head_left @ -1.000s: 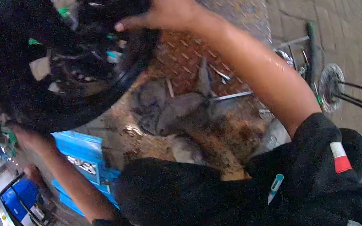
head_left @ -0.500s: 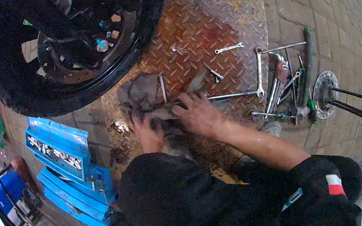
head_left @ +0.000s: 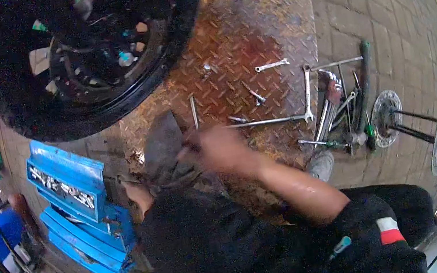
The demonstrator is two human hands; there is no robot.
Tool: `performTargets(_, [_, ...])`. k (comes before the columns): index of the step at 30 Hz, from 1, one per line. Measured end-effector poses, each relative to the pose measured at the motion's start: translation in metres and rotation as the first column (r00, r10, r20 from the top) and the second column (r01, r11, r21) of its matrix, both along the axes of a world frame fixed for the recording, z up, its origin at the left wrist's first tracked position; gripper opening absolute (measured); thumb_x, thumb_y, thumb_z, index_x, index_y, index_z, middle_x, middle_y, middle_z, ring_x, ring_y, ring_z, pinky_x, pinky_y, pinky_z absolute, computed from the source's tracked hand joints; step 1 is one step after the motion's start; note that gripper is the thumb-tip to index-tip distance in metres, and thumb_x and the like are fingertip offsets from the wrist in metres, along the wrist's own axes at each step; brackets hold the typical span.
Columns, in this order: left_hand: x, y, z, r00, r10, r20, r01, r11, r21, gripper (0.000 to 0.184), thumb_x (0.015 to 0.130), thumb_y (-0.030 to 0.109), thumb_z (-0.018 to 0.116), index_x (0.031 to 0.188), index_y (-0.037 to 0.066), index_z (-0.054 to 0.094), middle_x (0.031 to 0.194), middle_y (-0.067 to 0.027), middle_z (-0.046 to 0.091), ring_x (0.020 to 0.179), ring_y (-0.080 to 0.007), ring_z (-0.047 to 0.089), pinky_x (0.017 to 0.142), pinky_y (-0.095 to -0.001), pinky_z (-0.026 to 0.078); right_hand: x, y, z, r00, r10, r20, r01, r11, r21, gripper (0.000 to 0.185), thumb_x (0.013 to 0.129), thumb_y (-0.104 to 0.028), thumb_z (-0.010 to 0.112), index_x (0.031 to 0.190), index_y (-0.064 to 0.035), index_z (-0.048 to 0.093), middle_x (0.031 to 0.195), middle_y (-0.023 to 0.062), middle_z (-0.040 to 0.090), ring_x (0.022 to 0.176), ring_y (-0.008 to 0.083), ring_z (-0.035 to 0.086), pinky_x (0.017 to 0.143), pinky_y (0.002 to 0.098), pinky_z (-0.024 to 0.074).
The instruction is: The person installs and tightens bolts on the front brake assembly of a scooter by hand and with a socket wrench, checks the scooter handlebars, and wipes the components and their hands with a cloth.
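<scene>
A grey-brown rag point(head_left: 163, 146) is bunched low in front of me, over the rusty checker plate. My right hand point(head_left: 224, 150) is at the right side of the rag, smeared by motion. Its fingertips reach the cloth's edge, but their grip is unclear. To the left of the rag, my left hand point(head_left: 138, 194) is partly covered by my dark clothing, and its fingers are too dark to read. Just beyond the hands, a metal rod point(head_left: 194, 111) and a long-shafted tool point(head_left: 268, 122) lie on the plate.
A motorcycle wheel point(head_left: 109, 112) stands at upper left. An opened blue toolbox point(head_left: 65, 146) with sockets sits at left. A small wrench point(head_left: 272, 65), a longer wrench point(head_left: 308, 91), a hammer point(head_left: 356, 139) and a hub with discs point(head_left: 387, 117) lie to the right.
My left hand has moved left, away from my right hand. My right hand has moved slightly left and now blurs. The rag has shifted and stands up more between them.
</scene>
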State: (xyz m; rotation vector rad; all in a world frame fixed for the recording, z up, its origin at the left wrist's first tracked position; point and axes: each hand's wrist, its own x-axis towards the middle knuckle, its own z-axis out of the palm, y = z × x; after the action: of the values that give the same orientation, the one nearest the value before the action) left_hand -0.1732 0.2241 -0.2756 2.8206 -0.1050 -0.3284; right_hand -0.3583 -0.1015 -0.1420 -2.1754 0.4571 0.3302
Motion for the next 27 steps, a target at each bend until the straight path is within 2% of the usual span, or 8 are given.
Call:
performTargets(2, [-0.011, -0.015, 0.033, 0.998, -0.036, -0.054, 0.045, 0.983, 0.176, 0.040, 0.086, 0.021, 0.055, 0.118, -0.001, 0.045, 0.100, -0.0198, 0.056, 0.089, -0.0298, 0.053, 0.078, -0.0389, 0.041, -0.028, -0.042, -0.051, 0.914, -0.212, -0.346, -0.033, 0.812, -0.583, 0.020, 0.080, -0.024, 0.056, 0.089, -0.0064, 0.061, 0.080, 0.0121, 0.062, 0.076, 0.0264, 0.062, 0.062, 0.0380, 0.0482])
performTargets(4, [-0.031, -0.047, 0.078, 0.977, -0.104, -0.184, 0.166, 0.917, 0.362, 0.050, 0.083, 0.023, 0.059, 0.124, 0.001, 0.041, 0.111, -0.0218, 0.051, 0.102, -0.0316, 0.048, 0.088, -0.0388, 0.038, -0.051, -0.079, -0.047, 0.888, -0.402, -0.224, 0.117, 0.668, -0.735, 0.028, 0.079, -0.027, 0.060, 0.101, -0.0090, 0.059, 0.076, 0.0145, 0.062, 0.072, 0.0297, 0.063, 0.057, 0.0383, 0.0501])
performTargets(7, [-0.044, -0.121, 0.156, 0.831, -0.359, -0.424, 0.535, 0.724, 0.435, 0.066, 0.079, 0.026, 0.065, 0.133, 0.003, 0.035, 0.129, -0.0249, 0.042, 0.123, -0.0343, 0.041, 0.102, -0.0387, 0.033, -0.074, -0.105, -0.047, 0.903, -0.355, -0.241, 0.188, 0.832, -0.522, 0.052, 0.079, -0.034, 0.064, 0.124, -0.0137, 0.047, 0.087, 0.0190, 0.064, 0.076, 0.0340, 0.064, 0.063, 0.0453, 0.0517])
performTargets(10, [-0.026, -0.186, 0.200, 0.497, -0.721, -0.482, 0.801, 0.595, -0.064, 0.078, 0.077, 0.031, 0.068, 0.140, 0.009, 0.026, 0.140, -0.0212, 0.032, 0.132, -0.0335, 0.029, 0.105, -0.0453, 0.029, -0.072, -0.107, -0.055, 0.905, -0.366, -0.218, 0.254, 0.875, -0.413, 0.048, 0.080, -0.031, 0.062, 0.121, -0.0100, 0.050, 0.094, 0.0198, 0.063, 0.080, 0.0374, 0.063, 0.069, 0.0474, 0.0506])
performTargets(13, [-0.017, -0.252, 0.178, 0.174, -0.896, -0.409, 0.072, 0.426, -0.902, 0.082, 0.079, 0.042, 0.066, 0.141, 0.012, 0.021, 0.142, -0.0161, 0.032, 0.131, -0.0304, 0.031, 0.102, -0.0434, 0.033, -0.087, -0.116, -0.117, 0.891, -0.452, -0.037, 0.414, 0.844, -0.340, 0.030, 0.079, -0.025, 0.061, 0.099, -0.0024, 0.060, 0.088, 0.0257, 0.062, 0.084, 0.0428, 0.060, 0.073, 0.0475, 0.0498])
performTargets(15, [-0.021, -0.304, 0.145, 0.134, -0.884, -0.448, -0.413, 0.361, -0.836, 0.084, 0.080, 0.051, 0.062, 0.142, 0.013, 0.020, 0.142, -0.0133, 0.033, 0.130, -0.0285, 0.033, 0.100, -0.0436, 0.035, -0.084, -0.121, -0.089, 0.937, -0.344, -0.068, 0.288, 0.867, -0.407, 0.024, 0.079, -0.022, 0.060, 0.087, 0.0004, 0.062, 0.085, 0.0234, 0.063, 0.083, 0.0424, 0.060, 0.073, 0.0455, 0.0495])
performTargets(21, [-0.024, -0.406, 0.153, 0.461, -0.788, -0.407, -0.786, -0.149, -0.600, 0.083, 0.080, 0.063, 0.049, 0.138, 0.007, 0.027, 0.143, -0.0154, 0.031, 0.129, -0.0282, 0.034, 0.103, -0.0451, 0.032, 0.005, -0.111, 0.072, 0.728, -0.569, 0.382, 0.548, 0.818, 0.173, 0.018, 0.082, -0.013, 0.062, 0.089, 0.0037, 0.061, 0.086, 0.0204, 0.064, 0.083, 0.0331, 0.064, 0.072, 0.0363, 0.0482])
performTargets(27, [-0.027, -0.421, 0.196, 0.311, -0.794, -0.523, -0.942, -0.185, -0.279, 0.070, 0.079, 0.057, 0.059, 0.120, 0.002, 0.048, 0.112, -0.0117, 0.058, 0.096, -0.0268, 0.058, 0.084, -0.0384, 0.049, 0.084, -0.106, 0.148, 0.638, -0.237, 0.732, 0.524, 0.831, -0.187, 0.016, 0.080, -0.011, 0.064, 0.089, 0.0025, 0.061, 0.085, 0.0209, 0.064, 0.080, 0.0365, 0.063, 0.071, 0.0395, 0.0486])
